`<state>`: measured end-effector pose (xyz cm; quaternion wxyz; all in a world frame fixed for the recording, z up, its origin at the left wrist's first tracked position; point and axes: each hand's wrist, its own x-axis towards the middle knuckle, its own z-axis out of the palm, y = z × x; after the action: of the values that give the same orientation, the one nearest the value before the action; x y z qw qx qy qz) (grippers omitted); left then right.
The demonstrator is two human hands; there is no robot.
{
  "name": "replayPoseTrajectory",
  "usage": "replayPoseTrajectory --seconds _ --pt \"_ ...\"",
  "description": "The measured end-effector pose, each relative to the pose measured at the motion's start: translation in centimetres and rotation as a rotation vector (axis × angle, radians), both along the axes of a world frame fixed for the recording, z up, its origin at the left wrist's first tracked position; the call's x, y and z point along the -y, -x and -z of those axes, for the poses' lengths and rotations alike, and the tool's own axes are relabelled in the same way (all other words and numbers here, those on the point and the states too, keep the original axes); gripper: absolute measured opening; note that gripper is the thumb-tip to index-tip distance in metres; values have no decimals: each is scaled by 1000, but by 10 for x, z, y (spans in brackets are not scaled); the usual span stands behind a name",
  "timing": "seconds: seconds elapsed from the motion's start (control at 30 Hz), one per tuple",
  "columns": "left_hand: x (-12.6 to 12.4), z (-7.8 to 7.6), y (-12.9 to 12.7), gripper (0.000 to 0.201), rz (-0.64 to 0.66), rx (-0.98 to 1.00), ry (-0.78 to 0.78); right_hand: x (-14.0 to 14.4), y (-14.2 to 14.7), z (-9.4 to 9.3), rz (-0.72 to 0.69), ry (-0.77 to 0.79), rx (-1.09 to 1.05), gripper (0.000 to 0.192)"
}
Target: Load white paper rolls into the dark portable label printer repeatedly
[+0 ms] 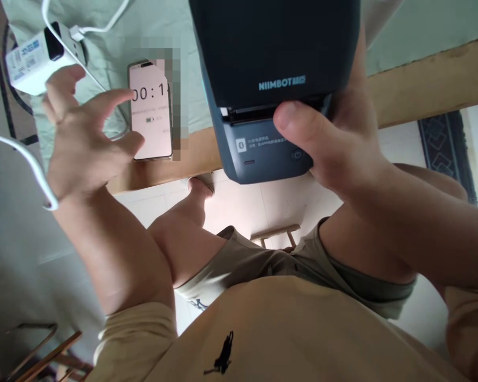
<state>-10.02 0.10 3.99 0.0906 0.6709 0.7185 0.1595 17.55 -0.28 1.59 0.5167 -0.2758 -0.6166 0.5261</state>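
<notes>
My right hand point(326, 132) grips a dark NIIMBOT label printer point(258, 154), held up over the table's front edge and close to the camera. The thumb lies across the printer's front near its slot; the other fingers are hidden behind it. A Bluetooth mark and a power button show on its lower face. To the left, my left hand point(87, 127) is raised with fingers curved and apart, nothing between them. Its thumb and a fingertip overlap the left side of a phone point(153, 132) showing large timer digits; whether they touch it I cannot tell.
A white power block point(32, 58) with a plugged-in white cable point(103, 26) sits at the upper left. Another white cable point(24, 154) loops past my left wrist. Pale green cloth point(103, 55) covers the table, whose wooden edge point(430, 90) shows. A wooden stool point(276, 232) stands below.
</notes>
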Motion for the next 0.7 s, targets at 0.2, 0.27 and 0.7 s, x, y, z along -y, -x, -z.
replayPoseTrajectory --seconds 0.2,0.27,0.7 --pt "-8 10 -8 30 22 -9 -61 -5 5 5 122 -76 -140 73" --pt "-8 8 -12 22 38 -9 -121 -4 5 3 99 -14 -102 68" --pt "-6 10 -36 34 112 730 -483 3 -1 -9 29 29 17 60"
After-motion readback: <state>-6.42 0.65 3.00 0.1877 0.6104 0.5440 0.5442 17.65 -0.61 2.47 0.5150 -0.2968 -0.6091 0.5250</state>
